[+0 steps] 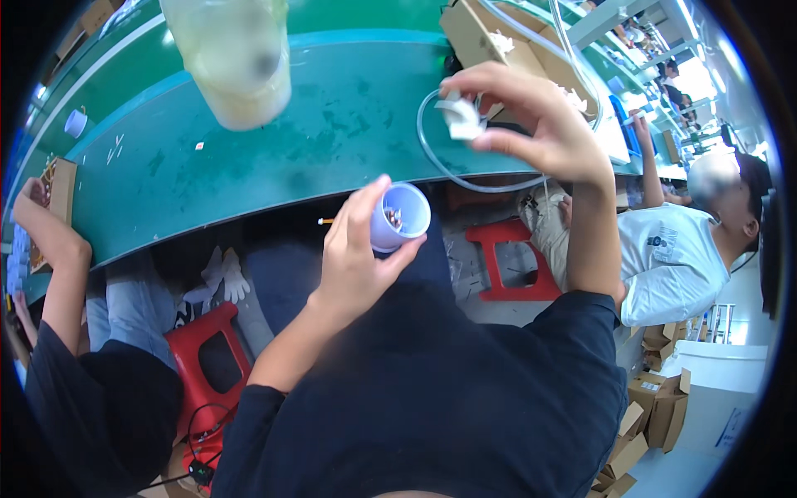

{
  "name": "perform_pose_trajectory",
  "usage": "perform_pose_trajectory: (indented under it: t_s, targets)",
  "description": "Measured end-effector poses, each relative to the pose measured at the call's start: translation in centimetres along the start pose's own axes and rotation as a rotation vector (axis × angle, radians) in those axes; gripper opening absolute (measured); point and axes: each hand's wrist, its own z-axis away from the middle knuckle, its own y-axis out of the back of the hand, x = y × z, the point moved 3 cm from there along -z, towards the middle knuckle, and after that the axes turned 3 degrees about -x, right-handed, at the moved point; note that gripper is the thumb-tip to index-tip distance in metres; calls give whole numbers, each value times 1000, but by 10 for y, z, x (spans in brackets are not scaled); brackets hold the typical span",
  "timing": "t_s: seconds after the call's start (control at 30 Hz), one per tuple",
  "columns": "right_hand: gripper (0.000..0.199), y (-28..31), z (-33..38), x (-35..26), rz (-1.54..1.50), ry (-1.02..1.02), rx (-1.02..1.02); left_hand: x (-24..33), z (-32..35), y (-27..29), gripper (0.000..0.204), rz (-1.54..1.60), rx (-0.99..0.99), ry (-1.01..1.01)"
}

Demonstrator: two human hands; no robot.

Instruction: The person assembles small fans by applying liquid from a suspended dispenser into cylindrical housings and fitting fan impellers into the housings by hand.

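Observation:
My left hand (353, 257) is closed around a small lavender plastic cup (415, 203), just in front of the bench edge. The cup's open end faces up, and small metallic bits or wires show inside it. A short thin orange-and-white piece (325, 222) sticks out beside my left fingers. Over the bench to the right, my right hand (548, 124) pinches a white plastic piece (465, 120) between thumb and fingers. Motion blurs that piece, so its exact kind is unclear. A clear tube (427, 145) loops beneath my right hand.
Beyond my right hand lies an open cardboard box (471, 37) with white pieces. A cloudy translucent tub (241, 91) is at the far side of the green bench (349, 108). Co-workers sit on both sides; the left one's hand reaches a cardboard tray (62, 191). Red stools (515, 261) stand below.

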Motion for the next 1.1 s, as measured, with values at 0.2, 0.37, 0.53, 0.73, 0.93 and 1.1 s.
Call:
perform_pose_trajectory:
  t_s: [0.2,0.37,0.53,0.73,0.93,1.1]
  targets:
    - [44,-53,-5,-25,156,206,-120,-4,-9,8,87,48,62,45]
    - [47,-63,-9,-29,327,200,-173,1,-10,11,92,-5,25,26]
    - [46,-68,-11,-30,360,188,-224,2,-10,12,93,30,50,1]
    - [43,-70,-9,-29,399,218,-109,-2,-9,12,94,1,11,-33]
    - [27,-72,-8,-29,401,199,-147,1,-10,12,94,-74,0,-76]
    - [18,-75,-8,-25,501,190,-129,2,-12,11,94,-60,4,-108]
